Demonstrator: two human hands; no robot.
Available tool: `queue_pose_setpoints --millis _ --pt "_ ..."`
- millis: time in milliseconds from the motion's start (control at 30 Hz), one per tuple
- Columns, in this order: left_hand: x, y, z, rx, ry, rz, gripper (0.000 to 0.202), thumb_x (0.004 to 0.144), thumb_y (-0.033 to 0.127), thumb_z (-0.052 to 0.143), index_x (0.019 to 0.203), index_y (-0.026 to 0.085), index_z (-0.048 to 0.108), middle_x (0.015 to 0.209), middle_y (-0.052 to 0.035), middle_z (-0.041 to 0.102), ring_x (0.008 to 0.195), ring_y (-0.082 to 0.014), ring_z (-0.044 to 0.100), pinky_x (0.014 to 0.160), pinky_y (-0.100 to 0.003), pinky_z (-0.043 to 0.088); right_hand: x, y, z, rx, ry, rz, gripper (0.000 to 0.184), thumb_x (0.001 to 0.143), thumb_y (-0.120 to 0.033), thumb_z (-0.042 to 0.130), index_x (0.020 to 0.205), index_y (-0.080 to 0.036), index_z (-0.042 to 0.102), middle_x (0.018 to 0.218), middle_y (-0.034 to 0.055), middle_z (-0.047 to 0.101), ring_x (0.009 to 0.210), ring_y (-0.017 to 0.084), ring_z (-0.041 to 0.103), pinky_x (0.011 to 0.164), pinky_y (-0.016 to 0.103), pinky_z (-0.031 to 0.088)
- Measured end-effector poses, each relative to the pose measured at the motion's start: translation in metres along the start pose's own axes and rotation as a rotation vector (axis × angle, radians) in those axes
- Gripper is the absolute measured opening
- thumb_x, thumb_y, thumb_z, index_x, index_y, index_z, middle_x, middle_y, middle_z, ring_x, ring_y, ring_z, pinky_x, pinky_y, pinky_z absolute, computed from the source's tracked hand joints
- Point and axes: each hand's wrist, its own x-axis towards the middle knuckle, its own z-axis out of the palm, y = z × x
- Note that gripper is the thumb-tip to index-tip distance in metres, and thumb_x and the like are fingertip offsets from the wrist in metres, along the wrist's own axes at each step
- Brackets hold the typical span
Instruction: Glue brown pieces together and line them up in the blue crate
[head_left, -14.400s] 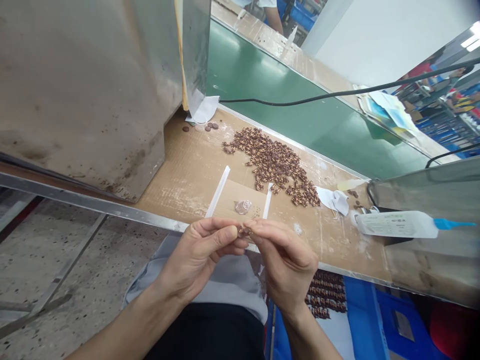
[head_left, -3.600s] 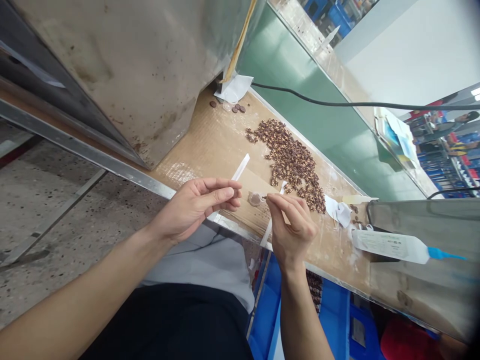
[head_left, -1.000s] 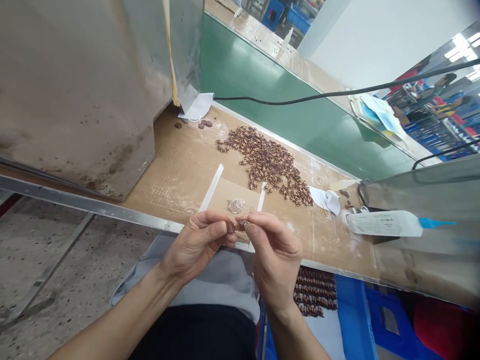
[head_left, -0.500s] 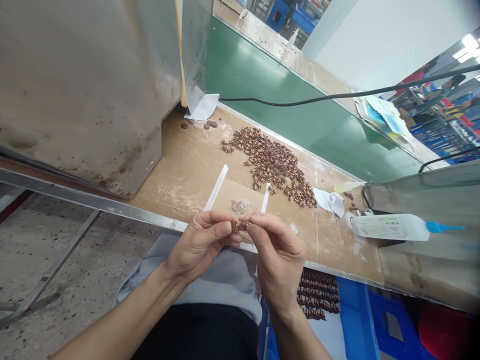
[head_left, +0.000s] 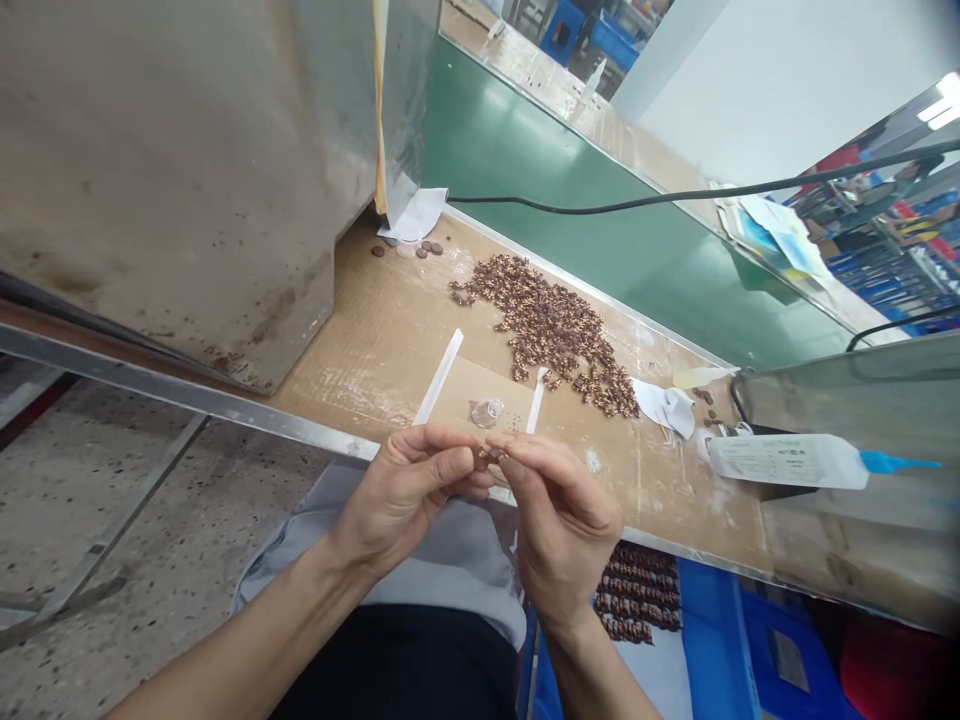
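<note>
Between my fingertips is a small brown and copper-coloured piece point(head_left: 491, 456), mostly covered by the fingers. My left hand point(head_left: 409, 490) pinches it from the left, thumb on top. From the right, my right hand point(head_left: 562, 510) grips the same piece between thumb and forefinger. Both hands are over the near edge of the cardboard-covered bench. Just beyond them lies a small clear round dish point(head_left: 486, 412), with tiny specks beside it. Farther back spreads a heap of similar brown and copper pieces point(head_left: 551, 325).
A white bottle with a blue nozzle point(head_left: 787, 460) lies at the right near crumpled white paper point(head_left: 667, 405). A metal box point(head_left: 165, 190) stands at the left. Below the bench, a blue tray point(head_left: 712, 630) holds rows of brown pieces. A black cable point(head_left: 570, 209) crosses the back.
The whole view has shifted slightly, so the bench appears a little farther right. Both hands keep their pinch on the small piece, and my right hand has turned slightly.
</note>
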Motion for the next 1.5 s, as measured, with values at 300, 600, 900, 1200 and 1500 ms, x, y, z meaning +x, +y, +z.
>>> queue_pose_setpoints --millis 300,600,900,1200,1500 --pt "-0.003 0.008 0.011 0.002 0.017 -0.064 0.019 0.084 0.03 0.104 0.095 0.019 0.092 0.086 -0.0057 0.09 0.075 -0.0137 0.085 0.073 -0.016 0.068 0.003 -0.002 -0.007 -0.028 -0.006 -0.044 0.023 0.102 -0.01 0.082 0.111 -0.03 0.089 0.111 0.0019 0.088 0.105 0.023 0.085 0.1 0.04 0.07" --pt "-0.007 0.015 0.018 0.038 0.063 -0.084 0.022 0.08 0.03 0.106 0.091 0.017 0.092 0.082 -0.007 0.088 0.072 -0.0133 0.083 0.072 -0.016 0.068 0.006 -0.006 -0.008 -0.075 -0.023 -0.095 0.029 0.101 -0.007 0.082 0.114 -0.032 0.089 0.111 0.0014 0.088 0.104 0.024 0.085 0.097 0.04 0.071" --pt "-0.007 0.014 0.022 0.061 0.142 -0.056 0.022 0.079 0.029 0.107 0.09 0.018 0.092 0.084 -0.0056 0.088 0.074 -0.0132 0.083 0.074 -0.016 0.069 0.005 -0.005 -0.008 -0.138 -0.022 -0.172 0.034 0.101 -0.005 0.081 0.119 -0.033 0.087 0.115 0.0016 0.088 0.106 0.025 0.086 0.097 0.042 0.073" --pt "-0.004 0.009 0.025 0.06 0.195 -0.059 0.026 0.074 0.03 0.109 0.087 0.016 0.091 0.08 -0.0043 0.085 0.074 -0.0132 0.081 0.073 -0.017 0.068 0.005 0.004 -0.012 -0.141 -0.023 -0.185 0.036 0.102 -0.006 0.079 0.121 -0.035 0.087 0.116 0.0009 0.088 0.105 0.024 0.086 0.095 0.043 0.074" --pt "0.0 -0.001 0.019 0.159 0.177 -0.079 0.034 0.082 0.034 0.104 0.106 0.015 0.09 0.099 -0.012 0.09 0.081 -0.0199 0.085 0.078 -0.025 0.07 0.003 0.005 -0.024 -0.151 -0.004 -0.108 0.032 0.102 -0.009 0.082 0.12 -0.034 0.087 0.113 0.001 0.088 0.105 0.023 0.085 0.096 0.041 0.072"
